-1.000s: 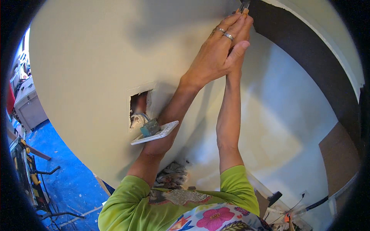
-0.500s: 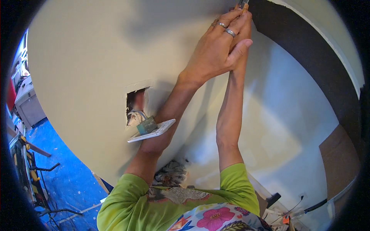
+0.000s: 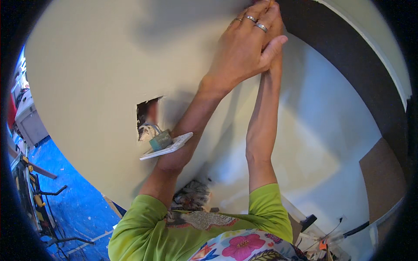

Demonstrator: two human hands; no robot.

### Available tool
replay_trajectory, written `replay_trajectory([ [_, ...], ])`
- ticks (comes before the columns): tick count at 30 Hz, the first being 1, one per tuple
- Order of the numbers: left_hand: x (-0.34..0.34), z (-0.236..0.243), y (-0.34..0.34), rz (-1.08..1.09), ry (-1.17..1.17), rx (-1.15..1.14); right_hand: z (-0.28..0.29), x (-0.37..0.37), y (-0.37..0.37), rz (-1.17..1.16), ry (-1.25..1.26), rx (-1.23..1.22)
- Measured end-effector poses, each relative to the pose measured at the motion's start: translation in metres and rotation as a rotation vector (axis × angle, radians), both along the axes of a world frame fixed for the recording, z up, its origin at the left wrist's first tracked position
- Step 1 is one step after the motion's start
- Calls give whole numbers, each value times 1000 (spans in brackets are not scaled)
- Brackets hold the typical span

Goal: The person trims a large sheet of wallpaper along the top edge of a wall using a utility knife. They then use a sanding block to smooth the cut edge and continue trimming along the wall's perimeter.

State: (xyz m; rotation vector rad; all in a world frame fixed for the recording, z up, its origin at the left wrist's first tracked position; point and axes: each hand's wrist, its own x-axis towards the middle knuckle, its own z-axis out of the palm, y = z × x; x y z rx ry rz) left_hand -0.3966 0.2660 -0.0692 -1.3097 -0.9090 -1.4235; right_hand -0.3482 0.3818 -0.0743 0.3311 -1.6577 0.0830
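My left hand [image 3: 244, 45], with metal rings on its fingers, lies over my right hand [image 3: 275, 32] high against the cream wall [image 3: 96, 56]. The left fingers are closed over the right hand and hide most of it. A hand tool is held at the right fingertips; only a thin orange-brown sliver of it [image 3: 271, 3] shows at the top edge, so its kind cannot be made out. Beside my left forearm, a white wall plate [image 3: 167, 150] with a grey-green box [image 3: 161, 141] on its back hangs out of a cut hole [image 3: 141, 114].
A dark brown band [image 3: 348, 65] curves along the upper right, above a pale wall. Blue floor covering [image 3: 65, 182] lies at left, with a black-and-yellow stand [image 3: 32, 191] and a grey cabinet [image 3: 31, 117]. Debris [image 3: 191, 195] sits below the wall; clutter [image 3: 320, 245] fills the lower right.
Both hands have shifted slightly upward together. The tool's metal part, visible before at the fingertips, is now out of the picture. The wall plate appears a little farther left and higher.
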Motion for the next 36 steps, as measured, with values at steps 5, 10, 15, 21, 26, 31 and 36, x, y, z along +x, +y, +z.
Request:
replay_trajectory([
  [5, 3, 4, 12, -35, 29, 30, 19, 9, 2, -53, 17, 21],
  [10, -2, -10, 15, -185, 29, 23, 15, 12, 6, -69, 9, 2],
  [15, -13, -16, 16, -69, 43, 126, 9, -1, -2, -34, 1, -6],
  [21, 2, -8, 2, -12, 19, -25, 10, 5, 0, -59, 5, -5],
  [26, -1, -5, 6, 10, 37, 17, 12, 3, -4, -55, 7, 1],
  [31, 4, -1, 5, 76, 2, 20, 16, 4, -5, -73, 21, 24],
  [36, 6, 0, 1, 53, -10, 21, 30, -3, -9, -69, 45, 62],
])
